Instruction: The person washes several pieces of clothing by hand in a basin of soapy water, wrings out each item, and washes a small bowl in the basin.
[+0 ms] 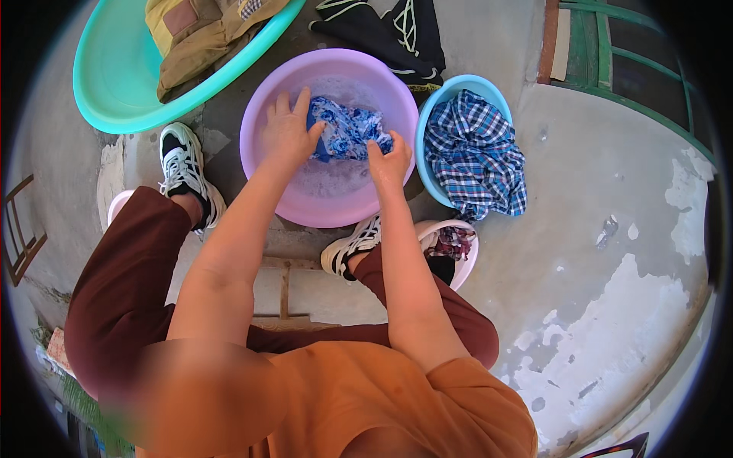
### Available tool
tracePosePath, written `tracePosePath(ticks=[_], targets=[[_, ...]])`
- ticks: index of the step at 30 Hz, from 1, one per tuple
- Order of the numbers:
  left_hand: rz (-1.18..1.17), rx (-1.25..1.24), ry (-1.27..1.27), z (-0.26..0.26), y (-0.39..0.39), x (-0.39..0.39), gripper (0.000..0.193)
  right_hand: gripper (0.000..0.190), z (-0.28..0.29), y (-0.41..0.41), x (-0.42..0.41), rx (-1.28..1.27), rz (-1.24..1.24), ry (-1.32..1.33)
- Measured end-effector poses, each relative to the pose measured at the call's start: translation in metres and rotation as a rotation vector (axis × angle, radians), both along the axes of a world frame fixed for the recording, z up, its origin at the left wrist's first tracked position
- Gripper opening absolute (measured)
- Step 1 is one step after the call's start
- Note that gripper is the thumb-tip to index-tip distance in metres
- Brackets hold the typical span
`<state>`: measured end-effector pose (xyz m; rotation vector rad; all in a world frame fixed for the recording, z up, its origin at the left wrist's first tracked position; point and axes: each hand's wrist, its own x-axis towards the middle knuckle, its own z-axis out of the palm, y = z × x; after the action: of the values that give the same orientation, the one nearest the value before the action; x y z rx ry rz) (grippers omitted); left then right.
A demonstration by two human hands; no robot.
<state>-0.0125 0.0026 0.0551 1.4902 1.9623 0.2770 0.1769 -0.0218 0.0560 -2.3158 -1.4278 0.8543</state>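
A purple plastic basin (329,212) holds sudsy water and a blue and white floral cloth (346,129). My left hand (289,129), fingers spread, lies at the cloth's left edge with the thumb over it; whether it grips any fabric is not clear. At the cloth's right end, my right hand (391,160) pinches a bunched part between thumb and fingers. Against the basin's right side stands a light blue basin (426,174), with a blue plaid cloth (475,151) heaped in it and hanging over its rim.
A large turquoise tub (114,91) with brown and yellow garments (200,46) stands upper left. Black clothing with pale trim (395,40) lies beyond the purple basin. A pink container (471,257) with dark clothes is beside my right leg. My shoes (186,166) flank the purple basin.
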Motion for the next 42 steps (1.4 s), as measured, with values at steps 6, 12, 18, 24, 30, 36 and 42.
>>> tracePosePath(ticks=[6,12,18,24,30,36,42], targets=[[-0.541,0.026,0.135,-0.035,-0.028,0.012,0.08,0.07,-0.042,-0.005,-0.028,0.009,0.544,-0.401],[-0.662,-0.17,0.12,-0.053,0.001,0.011,0.082,0.064,-0.08,0.013,-0.019,-0.106,0.623,-0.315],[-0.763,-0.295,0.136,-0.026,0.03,0.006,0.077,0.064,-0.076,0.022,-0.001,-0.223,0.695,-0.31],[-0.024,-0.249,0.032,-0.053,-0.005,0.023,0.043,0.082,-0.047,0.021,-0.016,-0.223,-0.089,0.257],[-0.578,0.327,-0.313,0.038,-0.024,0.046,0.035,0.068,0.0,0.022,-0.001,-0.58,-0.613,1.576],[-0.66,0.26,-0.724,0.097,-0.028,0.039,0.042,0.042,0.039,-0.002,-0.018,-0.345,-0.556,1.819],[-0.637,0.23,-0.799,0.146,-0.006,0.033,0.053,0.032,0.095,0.0,-0.03,-0.179,-0.434,2.17]])
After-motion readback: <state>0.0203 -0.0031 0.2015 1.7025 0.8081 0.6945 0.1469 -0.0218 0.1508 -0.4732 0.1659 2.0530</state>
